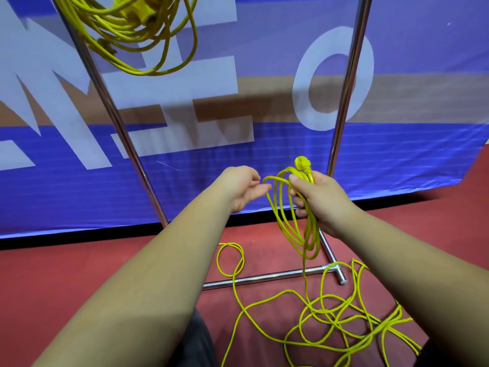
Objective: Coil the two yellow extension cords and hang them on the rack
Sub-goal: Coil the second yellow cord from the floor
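Coiling the thin yellow extension cord (308, 242) at centre frame, my right hand (322, 200) grips its loops, my left hand (242, 186) spread beside them. Next, I reckon, left must gather slack from lower right.

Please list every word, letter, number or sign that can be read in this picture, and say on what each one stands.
"O": large white letter on the blue banner, partly behind a rack pole.
"E": white letter on the banner, left of the "O".
"M": probably; white letter on the banner, cut by the left edge, so uncertain.
No print can be read on the plug or the held cord.
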Motion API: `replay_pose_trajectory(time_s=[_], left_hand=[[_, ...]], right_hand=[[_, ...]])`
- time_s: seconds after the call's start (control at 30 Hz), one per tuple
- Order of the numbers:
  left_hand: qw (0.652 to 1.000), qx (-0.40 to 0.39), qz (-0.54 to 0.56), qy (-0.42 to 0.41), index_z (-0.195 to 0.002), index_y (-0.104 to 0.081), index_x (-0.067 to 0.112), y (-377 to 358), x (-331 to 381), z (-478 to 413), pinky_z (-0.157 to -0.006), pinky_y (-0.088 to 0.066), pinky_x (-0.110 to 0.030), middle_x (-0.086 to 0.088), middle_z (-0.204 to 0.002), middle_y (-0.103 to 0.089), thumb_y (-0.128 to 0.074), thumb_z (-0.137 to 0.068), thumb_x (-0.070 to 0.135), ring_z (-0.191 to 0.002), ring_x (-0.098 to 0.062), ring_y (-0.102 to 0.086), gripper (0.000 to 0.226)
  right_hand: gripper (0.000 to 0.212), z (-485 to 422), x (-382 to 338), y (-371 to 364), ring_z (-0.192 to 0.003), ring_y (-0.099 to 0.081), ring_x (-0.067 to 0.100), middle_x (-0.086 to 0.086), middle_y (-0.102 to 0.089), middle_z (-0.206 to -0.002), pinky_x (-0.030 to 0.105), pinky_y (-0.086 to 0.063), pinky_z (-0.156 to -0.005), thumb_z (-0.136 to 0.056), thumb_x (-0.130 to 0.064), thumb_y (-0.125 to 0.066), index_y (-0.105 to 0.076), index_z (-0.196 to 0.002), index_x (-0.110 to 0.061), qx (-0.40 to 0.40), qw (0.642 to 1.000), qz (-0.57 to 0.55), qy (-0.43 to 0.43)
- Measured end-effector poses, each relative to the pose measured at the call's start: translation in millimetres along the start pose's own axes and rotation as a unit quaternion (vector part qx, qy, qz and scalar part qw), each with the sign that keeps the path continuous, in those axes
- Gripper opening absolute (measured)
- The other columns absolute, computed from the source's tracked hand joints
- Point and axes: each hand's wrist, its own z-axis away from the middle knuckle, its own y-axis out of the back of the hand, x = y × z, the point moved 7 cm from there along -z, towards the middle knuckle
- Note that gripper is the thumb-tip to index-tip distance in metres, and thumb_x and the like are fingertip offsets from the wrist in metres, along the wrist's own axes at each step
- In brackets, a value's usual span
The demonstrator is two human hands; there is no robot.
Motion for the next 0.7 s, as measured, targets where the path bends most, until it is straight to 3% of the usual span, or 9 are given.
replay_pose_trajectory(time_s=[0.07,0.1,0.2,0.23,0.3,0.37,0.57,0.63,0.7], left_hand=[[0.983,0.026,-0.179,-0.018,-0.126,-0.053,-0.008,0,-5,0,-0.078,-0.066,-0.045,-0.022,-0.124,-0.060,-0.052,-0.095,-0.002,-0.082,-0.029,-0.080,0.031],[0.965,0.003,-0.261,-0.013,-0.122,-0.056,-0.005,-4,-13,2,-0.081,-0.065,-0.046,-0.020,-0.114,-0.066,-0.054,-0.095,0.000,-0.082,-0.028,-0.080,0.028],[0.880,-0.200,-0.428,0.041,-0.100,-0.064,0.008,-34,-59,23,-0.087,-0.058,-0.044,-0.011,-0.098,-0.072,-0.064,-0.097,0.006,-0.090,-0.029,-0.075,0.004],[0.845,-0.253,-0.469,0.053,-0.103,-0.065,0.012,-41,-77,28,-0.087,-0.057,-0.042,-0.008,-0.102,-0.071,-0.067,-0.097,0.011,-0.095,-0.029,-0.074,0.006],[0.778,-0.297,-0.553,0.031,-0.128,-0.063,0.013,-53,-107,25,-0.089,-0.057,-0.042,-0.008,-0.116,-0.071,-0.071,-0.098,0.024,-0.101,-0.027,-0.071,0.033],[0.744,-0.299,-0.598,-0.019,-0.139,-0.058,0.015,-64,-124,15,-0.084,-0.059,-0.042,-0.017,-0.125,-0.069,-0.073,-0.096,0.030,-0.091,-0.026,-0.065,0.048],[0.792,-0.263,-0.546,-0.069,-0.114,-0.070,0.012,-74,-130,2,-0.079,-0.051,-0.031,-0.010,-0.105,-0.077,-0.072,-0.098,0.030,-0.087,-0.023,-0.069,0.024],[0.783,-0.276,-0.547,-0.106,-0.108,-0.069,0.016,-72,-122,4,-0.078,-0.048,-0.030,-0.001,-0.096,-0.072,-0.068,-0.100,0.031,-0.081,-0.015,-0.063,0.017],[0.801,-0.301,-0.507,-0.102,-0.101,-0.064,0.022,-67,-113,9,-0.070,-0.045,-0.029,0.004,-0.095,-0.070,-0.061,-0.105,0.029,-0.079,-0.011,-0.062,0.008]], right_hand=[[0.014,-1,-4,4,-0.054,-0.043,0.014,0.003,-0.057,-0.076,0.027,-0.034,-0.047,-0.107,-0.023,-0.063,-0.063,-0.096,-0.016,0.025,0.999,-0.018,0.014],[0.014,-2,-6,7,-0.054,-0.043,0.013,0.002,-0.057,-0.075,0.027,-0.034,-0.047,-0.107,-0.023,-0.062,-0.063,-0.096,-0.015,0.037,0.999,-0.026,0.016],[0.013,-6,-9,16,-0.055,-0.043,0.014,0.004,-0.055,-0.076,0.027,-0.034,-0.045,-0.108,-0.021,-0.061,-0.061,-0.100,-0.010,0.066,0.996,-0.065,0.011],[0.013,-7,-11,19,-0.055,-0.043,0.014,0.004,-0.055,-0.076,0.027,-0.034,-0.045,-0.108,-0.021,-0.061,-0.060,-0.104,-0.009,0.072,0.994,-0.082,0.009],[0.012,-9,-14,23,-0.055,-0.042,0.013,0.004,-0.054,-0.076,0.025,-0.033,-0.044,-0.108,-0.020,-0.061,-0.058,-0.106,-0.009,0.084,0.990,-0.114,0.008],[0.012,-11,-19,27,-0.054,-0.042,0.012,0.003,-0.053,-0.074,0.024,-0.033,-0.043,-0.108,-0.019,-0.062,-0.055,-0.106,-0.009,0.099,0.984,-0.146,0.009],[0.013,-10,-27,41,-0.052,-0.044,0.009,0.001,-0.055,-0.071,0.021,-0.033,-0.042,-0.107,-0.019,-0.062,-0.055,-0.098,-0.013,0.141,0.965,-0.221,0.004],[0.017,-10,-28,47,-0.052,-0.045,0.008,0.000,-0.056,-0.069,0.020,-0.034,-0.042,-0.107,-0.019,-0.062,-0.055,-0.093,-0.014,0.151,0.959,-0.239,0.001],[0.017,-10,-29,51,-0.051,-0.045,0.007,0.000,-0.056,-0.068,0.020,-0.035,-0.042,-0.107,-0.020,-0.062,-0.055,-0.093,-0.015,0.153,0.957,-0.246,-0.001]])
